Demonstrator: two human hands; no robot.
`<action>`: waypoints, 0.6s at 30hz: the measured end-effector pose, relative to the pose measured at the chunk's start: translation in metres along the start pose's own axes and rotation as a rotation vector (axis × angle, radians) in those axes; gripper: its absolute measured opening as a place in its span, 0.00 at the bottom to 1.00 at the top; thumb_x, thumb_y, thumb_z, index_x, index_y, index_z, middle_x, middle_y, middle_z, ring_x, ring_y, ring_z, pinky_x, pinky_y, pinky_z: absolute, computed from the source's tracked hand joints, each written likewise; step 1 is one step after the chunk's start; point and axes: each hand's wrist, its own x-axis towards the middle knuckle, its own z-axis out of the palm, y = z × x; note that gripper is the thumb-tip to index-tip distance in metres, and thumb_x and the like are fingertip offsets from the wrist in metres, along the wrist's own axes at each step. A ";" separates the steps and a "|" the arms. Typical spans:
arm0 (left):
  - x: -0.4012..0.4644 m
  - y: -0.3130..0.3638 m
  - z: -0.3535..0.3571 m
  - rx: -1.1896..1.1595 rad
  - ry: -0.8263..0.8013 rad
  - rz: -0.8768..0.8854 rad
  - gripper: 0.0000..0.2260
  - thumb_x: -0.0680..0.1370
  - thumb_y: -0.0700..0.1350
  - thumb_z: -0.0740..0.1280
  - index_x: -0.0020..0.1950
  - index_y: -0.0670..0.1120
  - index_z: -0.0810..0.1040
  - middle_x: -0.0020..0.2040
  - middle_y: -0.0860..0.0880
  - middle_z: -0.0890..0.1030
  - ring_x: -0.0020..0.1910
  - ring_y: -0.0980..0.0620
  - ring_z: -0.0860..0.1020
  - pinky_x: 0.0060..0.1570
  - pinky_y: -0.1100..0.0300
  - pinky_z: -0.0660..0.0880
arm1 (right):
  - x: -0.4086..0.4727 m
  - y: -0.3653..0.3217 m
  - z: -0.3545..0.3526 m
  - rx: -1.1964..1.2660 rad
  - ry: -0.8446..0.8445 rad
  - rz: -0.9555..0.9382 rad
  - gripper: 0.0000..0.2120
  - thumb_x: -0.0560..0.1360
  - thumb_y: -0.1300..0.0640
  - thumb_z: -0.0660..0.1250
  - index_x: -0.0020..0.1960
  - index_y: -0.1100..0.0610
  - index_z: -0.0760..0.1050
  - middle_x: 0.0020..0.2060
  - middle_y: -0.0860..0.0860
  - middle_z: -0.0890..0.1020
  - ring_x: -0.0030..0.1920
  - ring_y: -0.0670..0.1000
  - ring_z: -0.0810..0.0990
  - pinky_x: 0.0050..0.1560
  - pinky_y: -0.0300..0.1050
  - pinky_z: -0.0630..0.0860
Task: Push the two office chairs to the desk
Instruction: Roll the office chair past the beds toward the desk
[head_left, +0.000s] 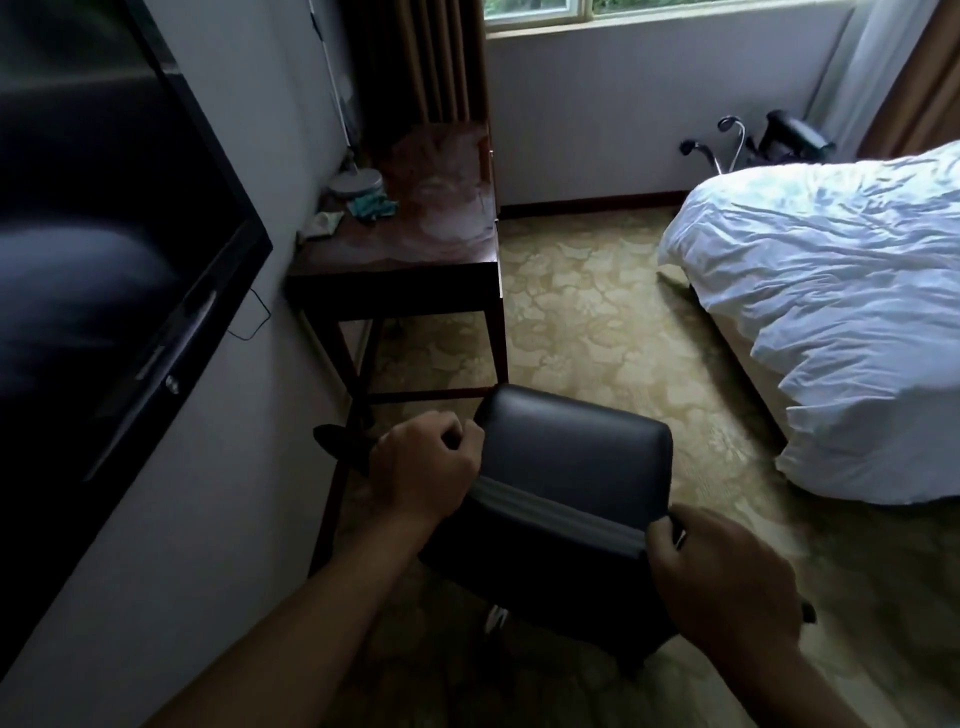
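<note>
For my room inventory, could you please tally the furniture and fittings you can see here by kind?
Office chairs: 2, one gripped at its backrest by the left hand and right hand, one by the far wall
Desks: 1
Beds: 1
Televisions: 1
Lamps: 1
Total: 6

No readable text, label, brand, number or sign anywhere in view. Television (104, 249) on wall: dark screen, small round mark on lower bezel, too blurred to read. Items on desk (415, 244): no legible print. Black office chair (571, 457) back: plain, no tag showing.
</note>
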 end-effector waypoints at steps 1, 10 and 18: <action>0.012 -0.002 0.005 0.016 -0.007 -0.001 0.18 0.73 0.55 0.61 0.27 0.46 0.69 0.26 0.51 0.74 0.30 0.46 0.75 0.32 0.55 0.70 | 0.011 -0.004 0.002 0.001 -0.004 0.001 0.15 0.72 0.48 0.60 0.28 0.51 0.67 0.23 0.43 0.69 0.24 0.39 0.66 0.28 0.36 0.54; 0.083 -0.012 0.037 0.030 -0.016 0.074 0.18 0.72 0.57 0.61 0.26 0.50 0.67 0.26 0.54 0.71 0.29 0.46 0.75 0.32 0.59 0.64 | 0.062 -0.021 0.018 0.067 -0.020 0.068 0.16 0.74 0.53 0.62 0.28 0.52 0.68 0.25 0.45 0.71 0.26 0.43 0.68 0.28 0.40 0.57; 0.116 -0.006 0.050 0.020 -0.003 0.089 0.17 0.72 0.57 0.62 0.27 0.49 0.69 0.28 0.51 0.77 0.31 0.44 0.76 0.33 0.59 0.62 | 0.082 -0.023 0.022 0.034 0.075 0.108 0.17 0.71 0.49 0.59 0.26 0.52 0.64 0.21 0.44 0.67 0.23 0.40 0.66 0.26 0.37 0.54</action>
